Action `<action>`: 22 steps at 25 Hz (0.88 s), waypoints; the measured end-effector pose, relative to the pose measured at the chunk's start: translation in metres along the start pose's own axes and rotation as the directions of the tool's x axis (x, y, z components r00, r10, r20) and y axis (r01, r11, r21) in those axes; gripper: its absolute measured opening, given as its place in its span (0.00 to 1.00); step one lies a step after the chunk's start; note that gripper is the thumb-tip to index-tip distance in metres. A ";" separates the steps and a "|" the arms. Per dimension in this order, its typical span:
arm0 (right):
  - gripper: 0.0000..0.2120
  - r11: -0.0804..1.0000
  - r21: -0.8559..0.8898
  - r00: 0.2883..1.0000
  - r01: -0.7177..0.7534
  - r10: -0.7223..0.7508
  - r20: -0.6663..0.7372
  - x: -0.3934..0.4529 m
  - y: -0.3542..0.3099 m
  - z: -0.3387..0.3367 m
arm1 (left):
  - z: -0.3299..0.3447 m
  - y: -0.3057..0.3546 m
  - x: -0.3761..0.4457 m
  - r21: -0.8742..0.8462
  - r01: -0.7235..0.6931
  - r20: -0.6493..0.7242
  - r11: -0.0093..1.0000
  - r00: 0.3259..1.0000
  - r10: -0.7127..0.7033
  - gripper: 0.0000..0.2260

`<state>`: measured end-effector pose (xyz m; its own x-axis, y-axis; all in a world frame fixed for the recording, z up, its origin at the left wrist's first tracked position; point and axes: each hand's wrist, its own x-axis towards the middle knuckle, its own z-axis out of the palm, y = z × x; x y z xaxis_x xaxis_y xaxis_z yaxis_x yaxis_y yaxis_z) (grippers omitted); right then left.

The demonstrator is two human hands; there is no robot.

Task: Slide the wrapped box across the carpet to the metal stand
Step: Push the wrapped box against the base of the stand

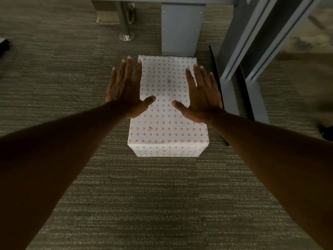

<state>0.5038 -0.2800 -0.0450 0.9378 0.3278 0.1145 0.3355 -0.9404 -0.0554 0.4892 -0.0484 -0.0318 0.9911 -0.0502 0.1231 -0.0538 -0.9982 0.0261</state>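
The wrapped box (166, 112), white paper with small pink hearts, lies lengthwise on the carpet in the middle of the view. Its far end meets the foot of a grey metal stand (182, 27), a flat upright panel with screws. My left hand (126, 91) hovers over the box's left edge, fingers spread, holding nothing. My right hand (201, 94) is spread the same way over the box's right edge. Both palms face down; I cannot tell if they touch the paper.
Grey ribbed carpet (144, 204) covers the floor. A chrome pole with a round foot (126, 36) stands at the back left. Grey metal frames (252, 73) with long feet run along the box's right side. A dark object (3, 46) sits at the left edge.
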 end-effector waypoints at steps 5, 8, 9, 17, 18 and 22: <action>0.50 1.000 -0.031 1.000 -0.003 0.003 0.006 0.001 0.002 -0.001 | -0.001 0.004 0.002 0.036 -0.019 0.011 0.999 1.000 0.019 0.47; 0.50 1.000 -0.026 1.000 -0.014 0.014 0.009 0.000 0.004 -0.001 | 0.000 0.006 0.003 0.035 -0.028 -0.001 0.999 1.000 0.028 0.47; 0.50 1.000 -0.025 1.000 -0.016 0.016 0.007 0.000 0.004 -0.001 | 0.000 0.007 0.003 0.034 -0.029 -0.005 0.999 1.000 0.030 0.47; 0.50 1.000 -0.019 1.000 -0.015 0.015 0.005 0.001 0.004 -0.001 | -0.001 0.007 0.003 0.045 -0.035 -0.008 0.998 0.999 0.036 0.47; 0.50 1.000 -0.021 1.000 -0.014 0.014 0.006 0.001 0.003 0.000 | -0.001 0.006 0.003 0.047 -0.035 -0.011 0.998 0.999 0.035 0.47; 0.50 1.000 -0.022 1.000 -0.016 0.016 0.003 0.002 0.005 0.002 | 0.003 0.007 0.003 0.039 -0.036 -0.012 0.999 0.999 0.036 0.47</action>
<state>0.5077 -0.2834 -0.0471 0.9432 0.3131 0.1111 0.3186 -0.9472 -0.0351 0.4924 -0.0557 -0.0344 0.9871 -0.0858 0.1354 -0.0844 -0.9963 -0.0166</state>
